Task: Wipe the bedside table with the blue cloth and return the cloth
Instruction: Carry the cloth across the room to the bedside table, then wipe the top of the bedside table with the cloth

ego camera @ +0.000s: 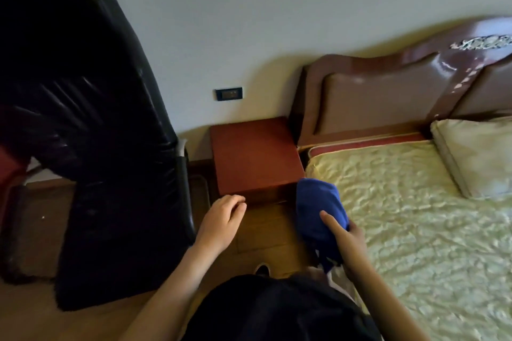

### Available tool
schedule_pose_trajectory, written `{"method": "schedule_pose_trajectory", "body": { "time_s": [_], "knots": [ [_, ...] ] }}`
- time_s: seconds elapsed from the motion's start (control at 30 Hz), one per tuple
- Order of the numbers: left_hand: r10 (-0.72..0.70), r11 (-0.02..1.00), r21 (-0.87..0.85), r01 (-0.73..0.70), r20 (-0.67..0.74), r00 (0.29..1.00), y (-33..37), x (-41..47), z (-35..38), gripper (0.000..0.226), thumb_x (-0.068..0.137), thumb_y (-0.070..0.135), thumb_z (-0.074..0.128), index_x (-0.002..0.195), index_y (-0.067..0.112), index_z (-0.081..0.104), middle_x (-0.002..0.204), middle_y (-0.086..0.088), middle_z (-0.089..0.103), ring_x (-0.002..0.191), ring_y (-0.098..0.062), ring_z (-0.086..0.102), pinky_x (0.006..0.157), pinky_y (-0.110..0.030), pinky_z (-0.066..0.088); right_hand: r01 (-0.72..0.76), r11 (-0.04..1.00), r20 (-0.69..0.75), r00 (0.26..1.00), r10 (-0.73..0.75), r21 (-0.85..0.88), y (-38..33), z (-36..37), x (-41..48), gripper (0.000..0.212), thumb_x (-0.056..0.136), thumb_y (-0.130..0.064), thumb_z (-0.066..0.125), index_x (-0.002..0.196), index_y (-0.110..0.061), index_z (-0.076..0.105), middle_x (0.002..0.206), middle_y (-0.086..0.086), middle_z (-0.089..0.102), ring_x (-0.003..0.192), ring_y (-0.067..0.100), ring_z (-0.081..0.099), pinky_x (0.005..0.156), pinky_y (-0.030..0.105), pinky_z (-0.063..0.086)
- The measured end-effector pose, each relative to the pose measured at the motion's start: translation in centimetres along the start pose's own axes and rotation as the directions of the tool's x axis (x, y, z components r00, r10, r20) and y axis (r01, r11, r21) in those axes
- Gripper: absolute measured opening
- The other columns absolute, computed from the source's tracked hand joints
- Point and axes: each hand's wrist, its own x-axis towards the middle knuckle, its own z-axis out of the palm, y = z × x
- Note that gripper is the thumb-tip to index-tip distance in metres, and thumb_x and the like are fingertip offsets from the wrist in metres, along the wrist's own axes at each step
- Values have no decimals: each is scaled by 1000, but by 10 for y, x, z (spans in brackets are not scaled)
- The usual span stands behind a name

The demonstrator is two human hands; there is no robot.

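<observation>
Head view: my right hand (350, 246) grips the bunched blue cloth (318, 213), soft and light; my left hand (221, 219), fingers loosely curled, holds nothing near the bedside table (255, 155).

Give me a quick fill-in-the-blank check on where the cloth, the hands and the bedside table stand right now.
1. The blue cloth is held in the ____ hand.
2. The left hand holds ____.
3. The bedside table stands between the bed and a black ____.
4. The cloth's colour is ____.

Missing words: right; nothing; chair; blue
</observation>
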Motion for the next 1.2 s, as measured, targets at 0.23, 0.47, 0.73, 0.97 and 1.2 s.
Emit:
{"method": "schedule_pose_trajectory", "body": {
  "time_s": [0.23,0.47,0.73,0.97,1.2],
  "knots": [
    [-239,969,-76,235,-43,970,-5,61,16,36,102,38,41,128,20,59,120,9,60,115,-6,54,94,-23,43,-22,989,72,997,33,-147,-52,14,123,30,80,-34,80,97,-13,66,88,11,74,81,26,73,76,43,60],
    [-399,917,-54,396,-76,914,-1,138,37,37,102,37,40,128,17,59,121,3,61,116,-14,54,98,-33,46,127,919,171,983,-66,-373,-98,54,258,52,78,-41,80,118,-12,63,109,10,71,101,30,67,92,50,55],
    [-398,915,9,404,-148,905,-25,267,32,39,102,34,41,134,16,54,127,0,60,120,-14,54,100,-32,44,323,791,229,945,-235,-519,-121,126,364,35,84,-30,76,106,-21,51,95,-4,58,83,17,55,72,28,38],
    [-347,933,56,355,-118,931,-131,371,104,42,101,34,42,139,19,48,140,0,52,132,-15,44,109,-32,37,104,843,342,934,99,-528,-46,203,481,41,82,-36,79,110,-12,61,95,3,68,80,19,67,66,32,55],
    [-201,895,384,227,-109,974,-245,410,171,52,99,36,41,148,19,37,158,-8,33,148,-26,25,118,-38,15,265,715,298,951,-82,-648,41,212,573,58,82,-35,78,129,-9,55,104,-1,63,91,18,59,75,27,46]
  ]
}}
